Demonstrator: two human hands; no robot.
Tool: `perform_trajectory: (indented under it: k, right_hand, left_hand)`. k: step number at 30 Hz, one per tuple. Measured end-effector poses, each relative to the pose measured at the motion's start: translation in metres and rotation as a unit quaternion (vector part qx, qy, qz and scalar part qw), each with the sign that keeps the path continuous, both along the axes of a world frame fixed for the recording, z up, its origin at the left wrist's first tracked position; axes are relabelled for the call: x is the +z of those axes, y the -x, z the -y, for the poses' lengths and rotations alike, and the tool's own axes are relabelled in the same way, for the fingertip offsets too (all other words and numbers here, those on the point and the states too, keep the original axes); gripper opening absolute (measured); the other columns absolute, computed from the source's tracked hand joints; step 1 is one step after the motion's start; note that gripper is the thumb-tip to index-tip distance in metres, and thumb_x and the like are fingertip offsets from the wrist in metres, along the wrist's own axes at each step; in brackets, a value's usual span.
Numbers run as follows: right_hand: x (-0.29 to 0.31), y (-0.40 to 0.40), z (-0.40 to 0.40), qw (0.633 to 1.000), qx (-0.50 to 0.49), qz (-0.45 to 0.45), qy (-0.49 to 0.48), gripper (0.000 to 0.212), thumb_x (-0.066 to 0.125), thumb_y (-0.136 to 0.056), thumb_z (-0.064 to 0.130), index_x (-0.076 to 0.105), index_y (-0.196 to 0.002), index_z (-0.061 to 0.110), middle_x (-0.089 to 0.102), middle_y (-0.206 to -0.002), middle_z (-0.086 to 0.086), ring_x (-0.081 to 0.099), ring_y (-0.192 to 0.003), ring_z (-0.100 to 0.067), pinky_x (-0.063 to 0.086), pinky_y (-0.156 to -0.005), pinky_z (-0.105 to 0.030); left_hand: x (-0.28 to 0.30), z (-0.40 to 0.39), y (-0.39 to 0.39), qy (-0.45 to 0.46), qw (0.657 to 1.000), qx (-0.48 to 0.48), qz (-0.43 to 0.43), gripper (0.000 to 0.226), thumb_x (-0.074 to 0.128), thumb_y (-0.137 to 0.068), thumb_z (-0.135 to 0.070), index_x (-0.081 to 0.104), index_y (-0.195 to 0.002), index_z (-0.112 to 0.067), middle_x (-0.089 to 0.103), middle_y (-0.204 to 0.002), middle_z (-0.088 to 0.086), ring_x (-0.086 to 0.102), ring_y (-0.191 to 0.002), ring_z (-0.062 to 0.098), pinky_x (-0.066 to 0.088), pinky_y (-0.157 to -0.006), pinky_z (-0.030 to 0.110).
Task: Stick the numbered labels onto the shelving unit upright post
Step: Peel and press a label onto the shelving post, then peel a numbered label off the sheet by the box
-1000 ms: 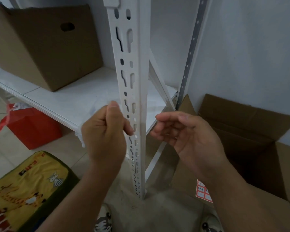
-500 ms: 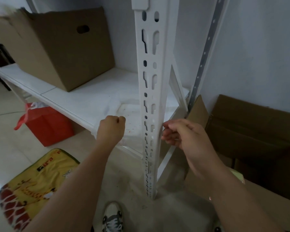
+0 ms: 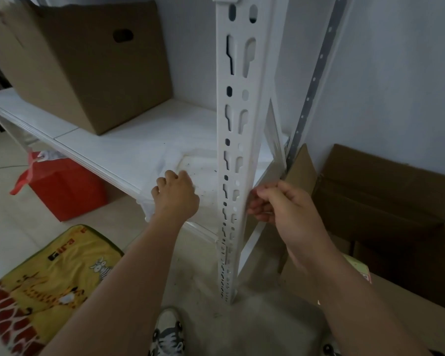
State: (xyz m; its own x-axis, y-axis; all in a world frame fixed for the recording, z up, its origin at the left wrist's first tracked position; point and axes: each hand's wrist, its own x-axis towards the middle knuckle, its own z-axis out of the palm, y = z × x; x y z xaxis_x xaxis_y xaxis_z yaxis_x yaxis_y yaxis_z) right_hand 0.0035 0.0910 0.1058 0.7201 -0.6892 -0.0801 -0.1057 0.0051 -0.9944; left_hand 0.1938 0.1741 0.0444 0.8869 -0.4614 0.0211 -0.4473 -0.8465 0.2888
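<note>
The white perforated upright post (image 3: 238, 124) of the shelving unit runs down the middle of the view. My right hand (image 3: 280, 204) is at its right side face at shelf height, with curled fingertips and thumb against the metal. No label shows between them. My left hand (image 3: 176, 196) rests as a fist on the front edge of the white shelf (image 3: 108, 140), left of the post, and nothing shows in it. A corner of a red-bordered label sheet (image 3: 366, 276) peeks out beside my right forearm.
A closed cardboard box (image 3: 93, 65) stands on the shelf at the back left. An open cardboard box (image 3: 385, 191) sits on the floor to the right. A red bag (image 3: 64, 188) lies under the shelf, and a yellow cushion (image 3: 44, 286) is at the lower left. My shoe (image 3: 167, 332) is below the post.
My left hand has left the post and dropped onto the shelf edge as a fist. My right hand has moved in from open space to the post's right side face.
</note>
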Motion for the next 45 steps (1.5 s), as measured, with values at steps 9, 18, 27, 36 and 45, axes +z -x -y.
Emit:
perform_trajectory:
  k: [9,18,27,36,45]
  right_hand:
    - [-0.002,0.011,0.001,0.991,0.012,-0.04,0.128,0.017,0.063,-0.089,0.024,0.06,-0.077,0.014,0.07,-0.072,-0.003,0.068,-0.078,-0.021,0.056,-0.08,-0.042]
    - [-0.001,0.04,0.017,0.94,0.056,-0.178,0.285,0.033,0.054,-0.093,0.036,0.054,-0.074,0.009,0.06,-0.071,-0.011,0.061,-0.069,-0.025,0.051,-0.063,-0.037]
    - [0.002,0.086,0.044,0.907,0.045,-0.266,0.322,0.024,0.058,-0.091,0.024,0.05,-0.069,0.018,0.052,-0.066,0.001,0.052,-0.062,-0.011,0.048,-0.062,-0.032]
    - [0.005,0.125,0.087,0.874,0.026,-0.365,0.32,0.047,0.045,-0.098,0.035,0.036,-0.138,0.013,0.063,-0.111,-0.003,0.062,-0.095,-0.02,0.052,-0.086,-0.044]
    - [0.003,0.161,0.113,0.869,0.028,-0.417,0.264,0.043,0.045,-0.096,0.047,0.047,-0.129,0.02,0.062,-0.11,0.0,0.06,-0.092,-0.014,0.05,-0.086,-0.034]
  left_hand:
    - [0.007,-0.003,0.005,0.031,0.999,0.006,0.041,0.047,0.034,-0.1,-0.042,0.072,-0.082,-0.02,0.062,-0.096,0.007,0.042,-0.12,0.03,0.026,-0.107,0.044]
    - [0.04,-0.019,0.058,-0.037,0.996,-0.064,0.043,0.009,0.044,-0.09,-0.01,0.049,-0.098,-0.012,0.049,-0.088,0.0,0.054,-0.083,0.02,0.044,-0.07,0.035]
    - [0.032,-0.008,0.131,-0.198,0.894,-0.367,-0.167,0.024,0.046,-0.092,-0.009,0.06,-0.099,-0.028,0.053,-0.108,-0.009,0.05,-0.099,0.01,0.038,-0.084,0.023]
    - [-0.016,0.088,0.174,-0.081,0.901,-0.406,-0.127,0.027,0.044,-0.092,-0.005,0.065,-0.093,-0.021,0.059,-0.109,0.002,0.054,-0.093,0.015,0.041,-0.075,0.025]
    - [-0.101,0.157,0.196,0.013,0.939,-0.293,-0.179,0.035,0.059,-0.09,-0.027,0.054,-0.123,-0.018,0.054,-0.12,0.0,0.057,-0.107,0.021,0.041,-0.076,0.025]
